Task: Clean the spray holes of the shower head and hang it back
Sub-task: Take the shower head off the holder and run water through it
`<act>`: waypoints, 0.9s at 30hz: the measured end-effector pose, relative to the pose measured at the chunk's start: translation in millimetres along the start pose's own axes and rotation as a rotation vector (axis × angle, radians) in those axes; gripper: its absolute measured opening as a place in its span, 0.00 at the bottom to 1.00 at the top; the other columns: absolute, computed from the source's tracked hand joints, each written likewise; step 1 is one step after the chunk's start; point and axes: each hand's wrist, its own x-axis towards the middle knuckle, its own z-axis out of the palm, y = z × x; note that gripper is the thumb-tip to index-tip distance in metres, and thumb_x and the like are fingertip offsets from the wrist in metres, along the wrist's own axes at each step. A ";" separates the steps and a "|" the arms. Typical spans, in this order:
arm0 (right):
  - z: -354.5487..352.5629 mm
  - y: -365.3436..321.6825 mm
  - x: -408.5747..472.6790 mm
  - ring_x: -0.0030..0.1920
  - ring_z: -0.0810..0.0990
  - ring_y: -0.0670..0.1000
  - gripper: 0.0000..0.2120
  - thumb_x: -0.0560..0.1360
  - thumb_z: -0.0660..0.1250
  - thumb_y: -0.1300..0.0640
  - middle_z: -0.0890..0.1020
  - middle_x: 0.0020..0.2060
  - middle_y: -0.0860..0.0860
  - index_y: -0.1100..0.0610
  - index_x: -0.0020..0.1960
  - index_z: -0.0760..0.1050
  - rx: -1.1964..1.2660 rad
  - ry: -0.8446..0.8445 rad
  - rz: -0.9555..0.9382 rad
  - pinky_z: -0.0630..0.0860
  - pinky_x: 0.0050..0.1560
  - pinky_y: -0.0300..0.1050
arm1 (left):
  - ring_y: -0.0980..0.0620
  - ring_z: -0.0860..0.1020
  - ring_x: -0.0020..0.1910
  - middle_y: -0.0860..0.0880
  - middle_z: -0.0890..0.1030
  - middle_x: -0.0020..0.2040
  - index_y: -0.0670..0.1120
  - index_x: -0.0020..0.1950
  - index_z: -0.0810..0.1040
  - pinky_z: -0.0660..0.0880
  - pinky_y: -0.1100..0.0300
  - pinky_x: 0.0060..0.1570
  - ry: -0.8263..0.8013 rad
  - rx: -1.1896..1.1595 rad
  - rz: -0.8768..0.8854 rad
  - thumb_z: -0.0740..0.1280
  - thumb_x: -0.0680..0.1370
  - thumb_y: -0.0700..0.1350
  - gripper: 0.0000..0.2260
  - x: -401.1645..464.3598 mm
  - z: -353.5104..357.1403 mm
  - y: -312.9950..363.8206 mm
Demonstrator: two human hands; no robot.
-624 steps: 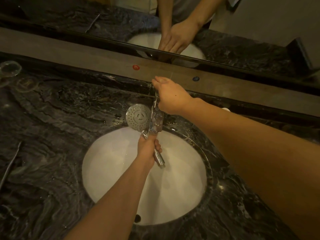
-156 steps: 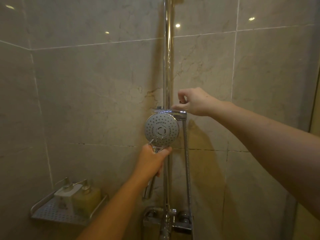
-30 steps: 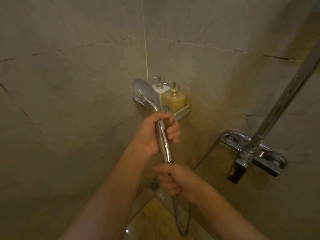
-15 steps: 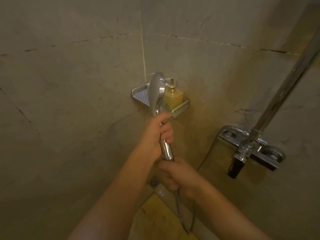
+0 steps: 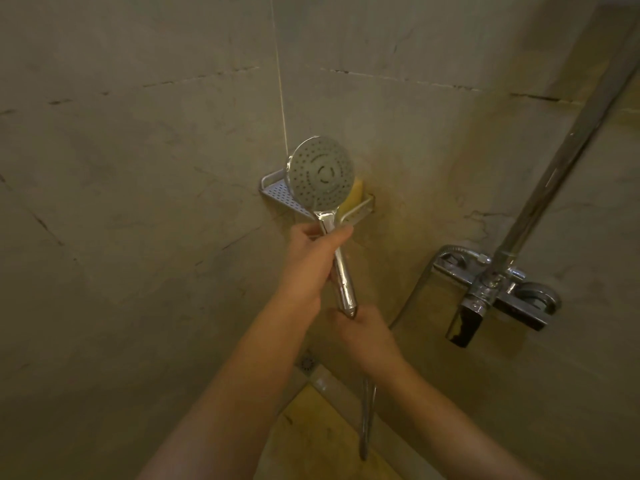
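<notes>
From the head view I see my left hand (image 5: 311, 261) with its fingers wrapped round the handle of the round chrome shower head (image 5: 321, 173), spray face turned toward me. My right hand (image 5: 360, 336) grips the handle's bottom end, where the metal hose (image 5: 367, 417) hangs down. The head sits just in front of the perforated metal corner shelf (image 5: 277, 195). The chrome mixer tap (image 5: 491, 289) and slanting riser rail (image 5: 554, 161) stand well apart on the right, with bare tiled wall between.

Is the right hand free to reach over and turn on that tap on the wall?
Probably not yet: the right hand grips the hose end under the shower head handle. The tap sits unobstructed to its right.
</notes>
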 end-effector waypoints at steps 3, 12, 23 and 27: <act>0.0 1.3 0.2 0.20 0.62 0.44 0.22 0.77 0.66 0.55 0.65 0.23 0.45 0.54 0.28 0.62 -0.194 0.117 -0.090 0.60 0.24 0.42 | 0.50 0.79 0.42 0.47 0.79 0.46 0.48 0.54 0.75 0.77 0.55 0.40 0.085 -0.114 0.053 0.73 0.76 0.43 0.11 -7.1 12.3 -2.4; 3.0 5.5 -12.9 0.29 0.63 0.49 0.12 0.68 0.68 0.56 0.66 0.27 0.53 0.57 0.31 0.67 0.139 -0.207 -0.016 0.59 0.29 0.49 | 0.55 0.57 0.20 0.53 0.60 0.24 0.51 0.33 0.64 0.56 0.63 0.21 0.089 -0.372 -0.126 0.68 0.78 0.51 0.18 -8.6 -1.4 -6.1; -21.2 -6.4 -31.7 0.19 0.56 0.43 0.20 0.75 0.67 0.56 0.59 0.21 0.46 0.51 0.30 0.61 0.375 -0.660 0.270 0.51 0.18 0.34 | 0.54 0.62 0.19 0.51 0.63 0.22 0.44 0.38 0.68 0.62 0.64 0.21 -0.633 -0.742 -0.162 0.62 0.80 0.52 0.15 0.8 -24.1 -12.9; -8.3 7.5 -24.0 0.22 0.65 0.46 0.18 0.73 0.68 0.54 0.67 0.20 0.47 0.55 0.27 0.67 -0.037 -0.090 -0.020 0.61 0.26 0.42 | 0.51 0.76 0.29 0.47 0.75 0.32 0.44 0.50 0.77 0.76 0.57 0.33 -0.054 -0.399 -0.146 0.74 0.74 0.51 0.13 -5.8 -11.9 -11.6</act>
